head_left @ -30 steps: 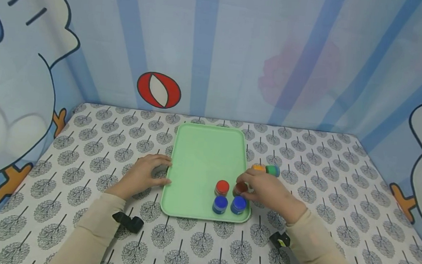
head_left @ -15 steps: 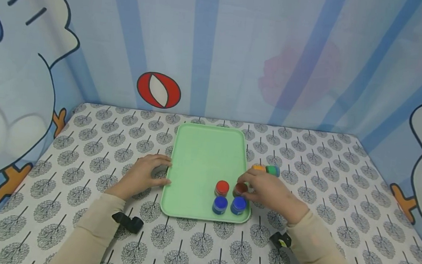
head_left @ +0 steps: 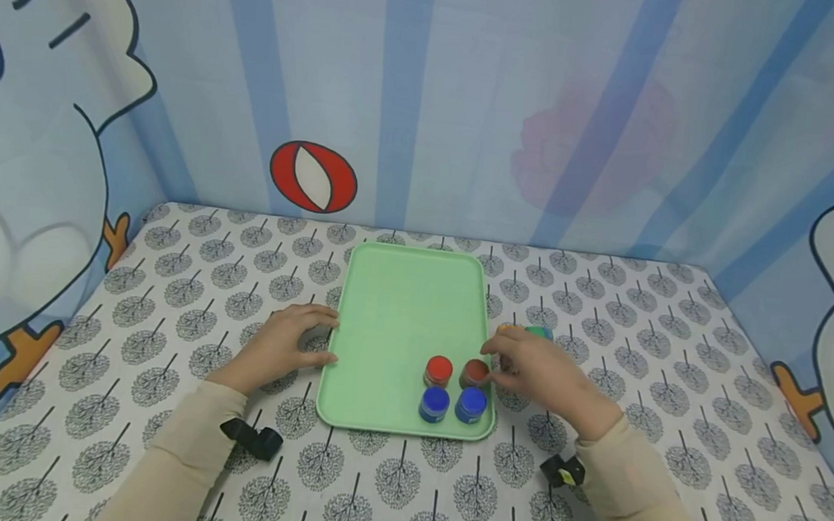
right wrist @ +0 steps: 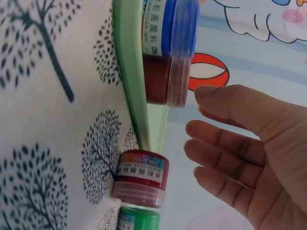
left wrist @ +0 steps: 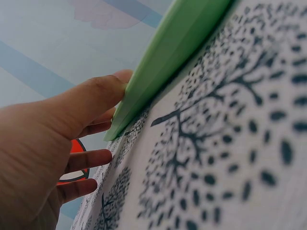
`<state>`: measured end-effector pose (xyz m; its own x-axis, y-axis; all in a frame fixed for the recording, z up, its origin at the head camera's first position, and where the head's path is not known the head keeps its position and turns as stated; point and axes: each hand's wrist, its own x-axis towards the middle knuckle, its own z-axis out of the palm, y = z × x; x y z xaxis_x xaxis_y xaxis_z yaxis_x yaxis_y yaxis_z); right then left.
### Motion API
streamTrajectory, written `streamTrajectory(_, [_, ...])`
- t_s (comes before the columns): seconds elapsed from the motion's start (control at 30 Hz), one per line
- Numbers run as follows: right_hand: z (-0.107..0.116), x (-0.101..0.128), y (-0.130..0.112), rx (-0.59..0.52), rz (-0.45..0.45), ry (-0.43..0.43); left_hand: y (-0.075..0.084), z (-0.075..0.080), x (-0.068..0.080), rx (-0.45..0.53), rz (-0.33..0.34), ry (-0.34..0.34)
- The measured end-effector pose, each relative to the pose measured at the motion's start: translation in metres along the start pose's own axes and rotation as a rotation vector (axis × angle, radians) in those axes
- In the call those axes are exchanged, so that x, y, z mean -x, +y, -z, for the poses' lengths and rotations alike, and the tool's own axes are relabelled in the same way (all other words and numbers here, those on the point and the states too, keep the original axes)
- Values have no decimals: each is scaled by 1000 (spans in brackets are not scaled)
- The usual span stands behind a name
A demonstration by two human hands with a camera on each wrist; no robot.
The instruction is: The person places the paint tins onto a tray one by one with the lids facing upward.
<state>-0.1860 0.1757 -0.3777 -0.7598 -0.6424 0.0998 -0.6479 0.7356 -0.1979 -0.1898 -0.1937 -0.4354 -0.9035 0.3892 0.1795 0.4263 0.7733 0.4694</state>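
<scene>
On the light green tray (head_left: 398,308), two blue-lidded paint jars, the left (head_left: 434,403) and the right (head_left: 472,403), stand in front of a red paint jar (head_left: 439,370) and a brown paint jar (head_left: 477,372). My right hand (head_left: 544,379) hovers at the tray's right rim beside the brown jar. The right wrist view shows a small gap between its thumb and the brown jar (right wrist: 165,81), its fingers loosely bent and holding nothing. My left hand (head_left: 281,348) rests against the tray's left rim, with the thumb touching the rim (left wrist: 139,86) in the left wrist view.
Past my right hand, a green jar (head_left: 539,332) and an orange one (head_left: 506,328) are partly hidden. A dark red jar (right wrist: 141,175) lies on its side on the tree-print cloth (head_left: 397,490) beside the tray. A patterned curtain (head_left: 459,115) hangs behind the table.
My right hand has let go of the brown jar and drawn back slightly to the right, leaving it standing on the tray. My left hand has stayed at the rim.
</scene>
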Motion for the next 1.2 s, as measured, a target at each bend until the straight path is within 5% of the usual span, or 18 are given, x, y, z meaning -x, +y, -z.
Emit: streamTrajectory(1.2, [10, 16, 19, -38, -120, 57, -2, -2, 1, 28, 2, 9])
